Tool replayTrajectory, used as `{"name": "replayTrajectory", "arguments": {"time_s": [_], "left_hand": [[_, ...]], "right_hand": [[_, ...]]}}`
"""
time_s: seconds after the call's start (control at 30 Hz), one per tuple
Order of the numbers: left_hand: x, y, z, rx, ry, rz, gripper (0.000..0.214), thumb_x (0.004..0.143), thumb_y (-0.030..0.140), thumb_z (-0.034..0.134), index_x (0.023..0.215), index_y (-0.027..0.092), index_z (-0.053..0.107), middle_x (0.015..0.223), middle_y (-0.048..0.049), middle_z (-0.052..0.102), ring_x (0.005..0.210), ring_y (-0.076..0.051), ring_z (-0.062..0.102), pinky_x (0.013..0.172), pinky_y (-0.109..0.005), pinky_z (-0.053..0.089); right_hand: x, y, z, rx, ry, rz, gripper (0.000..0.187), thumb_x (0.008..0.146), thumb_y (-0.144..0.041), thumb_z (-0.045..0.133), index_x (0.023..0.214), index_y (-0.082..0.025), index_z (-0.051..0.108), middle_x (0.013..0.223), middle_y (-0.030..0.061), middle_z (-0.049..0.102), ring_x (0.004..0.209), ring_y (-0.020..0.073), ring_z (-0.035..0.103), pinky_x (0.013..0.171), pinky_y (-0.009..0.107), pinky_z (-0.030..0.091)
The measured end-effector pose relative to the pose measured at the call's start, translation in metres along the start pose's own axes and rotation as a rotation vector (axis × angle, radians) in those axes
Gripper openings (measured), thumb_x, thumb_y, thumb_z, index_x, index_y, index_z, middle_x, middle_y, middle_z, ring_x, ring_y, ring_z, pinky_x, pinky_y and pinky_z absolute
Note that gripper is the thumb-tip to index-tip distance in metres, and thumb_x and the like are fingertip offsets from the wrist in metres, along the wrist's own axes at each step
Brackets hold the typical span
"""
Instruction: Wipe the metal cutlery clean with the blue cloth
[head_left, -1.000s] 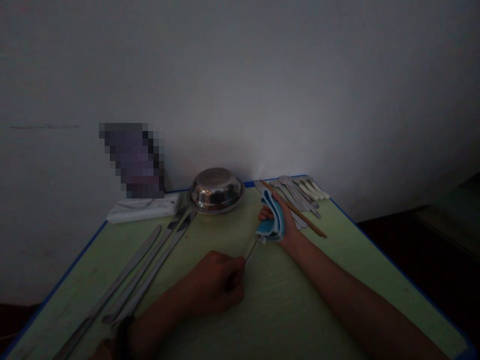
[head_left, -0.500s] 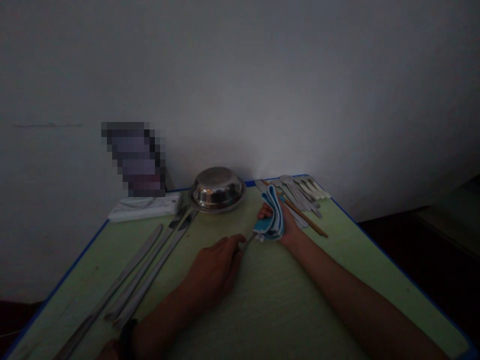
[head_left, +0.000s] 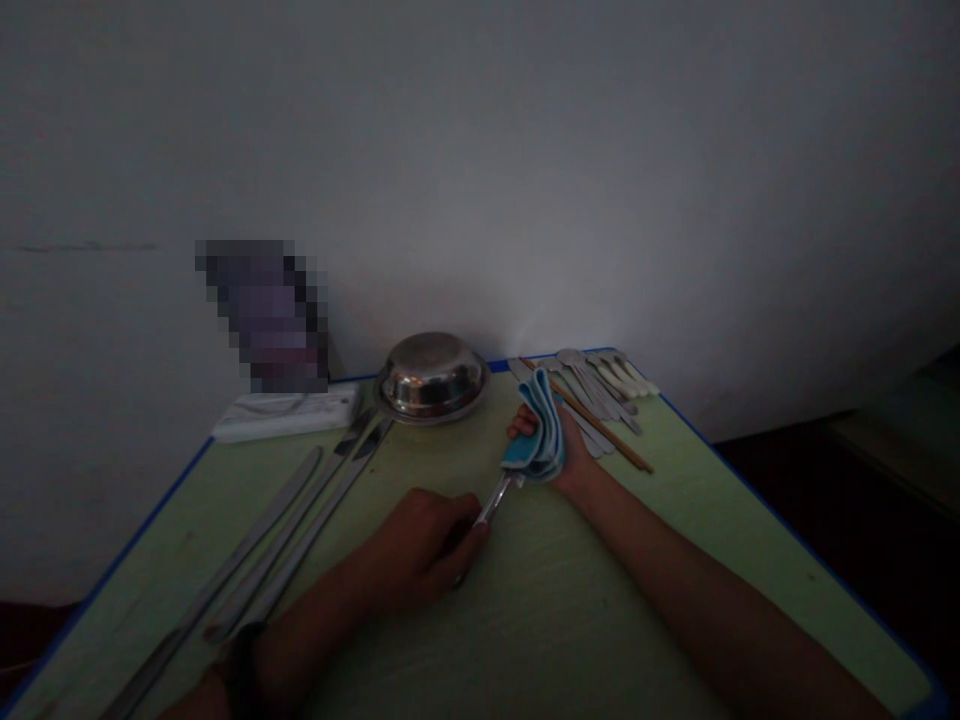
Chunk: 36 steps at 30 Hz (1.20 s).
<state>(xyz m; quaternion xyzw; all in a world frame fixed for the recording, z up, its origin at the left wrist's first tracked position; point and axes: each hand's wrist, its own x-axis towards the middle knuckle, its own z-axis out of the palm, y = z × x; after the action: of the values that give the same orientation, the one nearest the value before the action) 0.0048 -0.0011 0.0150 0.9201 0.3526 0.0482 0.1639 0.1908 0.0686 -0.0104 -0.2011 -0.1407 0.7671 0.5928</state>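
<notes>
The nearer left grip (head_left: 426, 540) pinches the metal utensil (head_left: 495, 498), which slants far-right into the blue cloth (head_left: 529, 448), clasped by the right grip (head_left: 573, 446).

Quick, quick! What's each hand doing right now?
Left hand: closed, holding a shiny metal utensil.
Right hand: closed, holding a folded blue cloth that hides the utensil's far end.

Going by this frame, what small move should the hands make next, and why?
Probably hold the utensil firm with the left hand and draw the cloth along it with the right hand: the left grips its near part, its far part runs into the folded cloth, and bare metal shows between.
</notes>
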Motion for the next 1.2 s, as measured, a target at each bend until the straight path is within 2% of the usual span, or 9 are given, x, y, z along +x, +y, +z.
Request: {"name": "replayTrajectory", "arguments": {"time_s": [0.17, 0.37, 0.47, 0.67, 0.97, 1.1, 1.2], "left_hand": [[-0.002, -0.001, 0.004, 0.051, -0.011, 0.082, 0.026, 0.089, 0.029, 0.039, 0.066, 0.020, 0.049, 0.055, 0.0025, 0.054, 0.052, -0.013, 0.053, 0.055, -0.025, 0.034], [0.000, 0.001, 0.008, 0.023, -0.013, 0.015, 0.022, 0.087, 0.028, 0.041, 0.070, 0.019, 0.052, 0.057, 0.0022, 0.058, 0.051, -0.013, 0.054, 0.053, -0.024, 0.033], [0.000, 0.001, 0.008, 0.006, -0.003, -0.015, 0.023, 0.088, 0.029, 0.042, 0.070, 0.019, 0.052, 0.056, 0.0022, 0.057, 0.050, -0.013, 0.053, 0.052, -0.023, 0.033], [0.002, 0.000, 0.010, -0.008, 0.027, -0.059, 0.026, 0.089, 0.031, 0.041, 0.069, 0.019, 0.053, 0.054, 0.0029, 0.056, 0.048, -0.012, 0.053, 0.051, -0.022, 0.033], [0.004, 0.001, 0.010, -0.029, 0.036, -0.071, 0.025, 0.087, 0.031, 0.043, 0.069, 0.019, 0.055, 0.054, 0.0030, 0.056, 0.047, -0.012, 0.052, 0.050, -0.022, 0.032], [0.004, 0.001, 0.010, -0.043, 0.030, -0.059, 0.023, 0.085, 0.030, 0.046, 0.066, 0.019, 0.054, 0.052, 0.0037, 0.053, 0.047, -0.012, 0.050, 0.050, -0.022, 0.031], [0.003, 0.000, 0.010, -0.075, 0.037, -0.064, 0.023, 0.085, 0.030, 0.046, 0.065, 0.019, 0.053, 0.052, 0.0045, 0.051, 0.046, -0.011, 0.049, 0.050, -0.022, 0.030]], "right_hand": [[0.003, -0.008, -0.004, 0.091, 0.043, -0.079, 0.039, 0.089, -0.027, 0.033, 0.051, -0.020, 0.035, 0.043, -0.0067, 0.033, 0.038, 0.0070, 0.032, 0.043, 0.020, 0.039], [0.006, -0.011, -0.008, 0.116, 0.027, -0.071, 0.041, 0.091, -0.030, 0.024, 0.051, -0.020, 0.031, 0.042, -0.0074, 0.030, 0.036, 0.0068, 0.025, 0.041, 0.021, 0.035], [0.005, -0.010, -0.007, 0.111, 0.024, -0.067, 0.041, 0.090, -0.031, 0.026, 0.051, -0.020, 0.031, 0.042, -0.0073, 0.030, 0.036, 0.0069, 0.025, 0.042, 0.021, 0.036], [-0.001, -0.002, 0.001, 0.058, 0.019, -0.014, 0.039, 0.086, -0.034, 0.039, 0.050, -0.020, 0.035, 0.042, -0.0075, 0.030, 0.035, 0.0068, 0.028, 0.041, 0.021, 0.036], [-0.003, 0.001, 0.005, -0.059, -0.006, 0.053, 0.037, 0.082, -0.038, 0.048, 0.051, -0.020, 0.042, 0.042, -0.0076, 0.036, 0.036, 0.0062, 0.032, 0.044, 0.020, 0.038], [-0.001, 0.001, 0.005, -0.070, 0.005, 0.087, 0.040, 0.084, -0.041, 0.044, 0.051, -0.019, 0.045, 0.041, -0.0066, 0.040, 0.036, 0.0062, 0.035, 0.045, 0.020, 0.040], [-0.001, 0.001, 0.005, -0.107, 0.048, 0.056, 0.041, 0.086, -0.042, 0.040, 0.055, -0.018, 0.053, 0.041, -0.0045, 0.046, 0.037, 0.0078, 0.042, 0.046, 0.021, 0.044]]}}
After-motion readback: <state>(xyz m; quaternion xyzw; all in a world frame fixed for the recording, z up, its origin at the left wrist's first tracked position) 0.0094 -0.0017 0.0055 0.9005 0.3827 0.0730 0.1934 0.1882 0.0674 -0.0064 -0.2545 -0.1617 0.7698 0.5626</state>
